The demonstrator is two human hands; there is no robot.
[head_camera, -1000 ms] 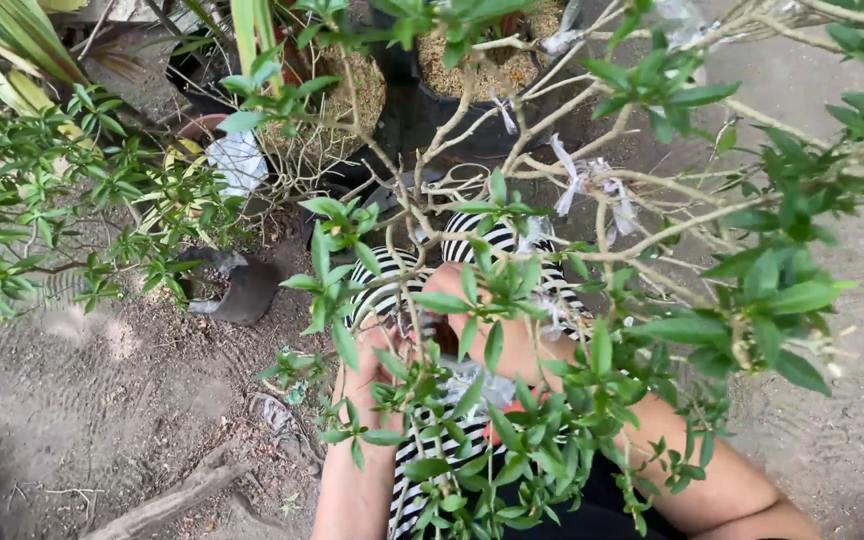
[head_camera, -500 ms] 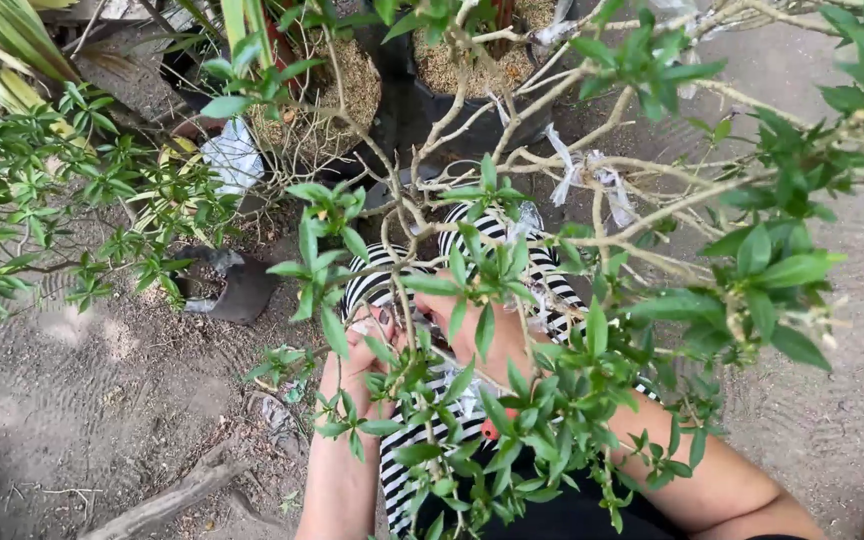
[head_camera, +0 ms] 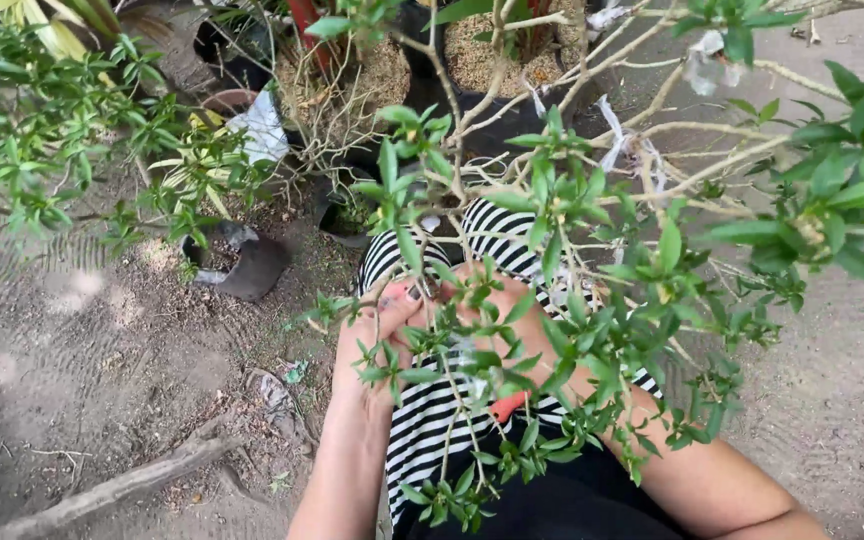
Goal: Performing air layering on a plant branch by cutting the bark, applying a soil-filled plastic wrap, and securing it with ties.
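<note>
My left hand (head_camera: 370, 345) and my right hand (head_camera: 500, 305) meet over my lap, under the thin leafy twigs of a shrub (head_camera: 592, 230). The left hand's fingers are pinched on a slender twig (head_camera: 447, 390) that hangs down between the hands. Leaves hide most of the right hand. A red handle (head_camera: 509, 406) sticks out below it, as of a small tool it grips. A bit of clear wrap (head_camera: 464, 352) shows between the hands. My black-and-white striped garment (head_camera: 432, 425) lies beneath.
Pots filled with brown husk (head_camera: 492, 60) stand at the top, with a small black pot (head_camera: 252, 265) tipped on the soil at the left. White strips (head_camera: 612, 145) are tied on bare branches. A dead stick (head_camera: 112, 490) lies at the lower left, and another bush (head_camera: 32, 130) at the upper left.
The view has shifted, so pots and branches sit lower and further right. Both hands rose slightly and came closer together on the twig.
</note>
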